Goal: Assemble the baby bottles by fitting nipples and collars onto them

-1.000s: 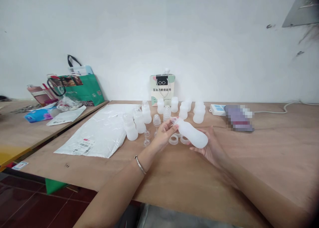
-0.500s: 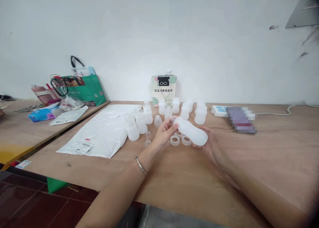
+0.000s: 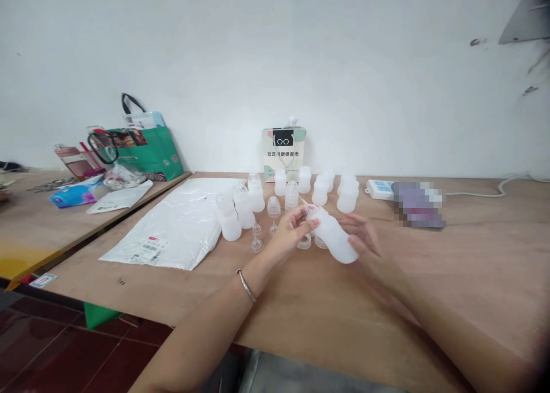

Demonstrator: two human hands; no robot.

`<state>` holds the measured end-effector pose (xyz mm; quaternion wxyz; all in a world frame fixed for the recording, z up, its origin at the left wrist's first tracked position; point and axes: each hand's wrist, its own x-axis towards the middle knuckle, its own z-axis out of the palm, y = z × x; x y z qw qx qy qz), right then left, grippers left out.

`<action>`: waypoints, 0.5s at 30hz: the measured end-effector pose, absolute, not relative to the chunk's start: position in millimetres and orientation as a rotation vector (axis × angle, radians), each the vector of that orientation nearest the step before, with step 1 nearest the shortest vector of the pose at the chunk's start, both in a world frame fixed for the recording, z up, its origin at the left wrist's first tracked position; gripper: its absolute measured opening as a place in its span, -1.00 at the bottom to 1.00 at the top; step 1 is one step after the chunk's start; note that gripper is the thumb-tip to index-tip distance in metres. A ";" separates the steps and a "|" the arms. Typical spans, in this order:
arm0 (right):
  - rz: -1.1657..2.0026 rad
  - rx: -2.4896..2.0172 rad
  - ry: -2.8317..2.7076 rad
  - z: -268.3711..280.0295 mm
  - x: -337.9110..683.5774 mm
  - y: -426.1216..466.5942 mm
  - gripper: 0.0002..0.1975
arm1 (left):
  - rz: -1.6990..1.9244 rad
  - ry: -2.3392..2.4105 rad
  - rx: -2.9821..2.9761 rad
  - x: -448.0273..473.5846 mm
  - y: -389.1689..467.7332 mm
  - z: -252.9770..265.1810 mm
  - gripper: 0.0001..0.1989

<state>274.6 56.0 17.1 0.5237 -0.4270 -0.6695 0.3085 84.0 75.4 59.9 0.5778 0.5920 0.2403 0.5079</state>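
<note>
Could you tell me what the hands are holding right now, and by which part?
The right hand grips a white bottle by its body; the left hand pinches a small clear piece at its neck.

A small paper bag (image 3: 284,152) stands by the wall — it shows a drawing of glasses and a line of Chinese letters, too small to read. The white plastic bag (image 3: 180,224) has a barcode sticker (image 3: 148,248) — its print is blurry.

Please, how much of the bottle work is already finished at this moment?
Done: three capped bottles stand at left. In hand: the right hand holds a white bottle, and the left hand works a clear piece at its mouth. Left: open bottles behind, loose rings and clear nipples.
</note>
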 end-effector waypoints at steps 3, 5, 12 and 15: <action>0.615 -1.126 -1.653 13.8 270.4 52.4 -0.33 | 1.196 0.581 1.388 84.5 74.4 59.9 -0.65; 0.771 -1.133 -1.704 20.0 267.9 49.0 -0.46 | 1.174 0.551 1.378 84.7 73.0 60.1 -0.66; 1.254 -1.003 -1.558 29.9 266.9 49.7 -0.50 | 1.179 0.566 1.368 85.3 72.6 60.1 -0.68; 1.054 -1.102 -1.588 22.2 262.8 49.4 -0.38 | 1.200 0.587 1.380 87.1 71.5 60.0 -0.71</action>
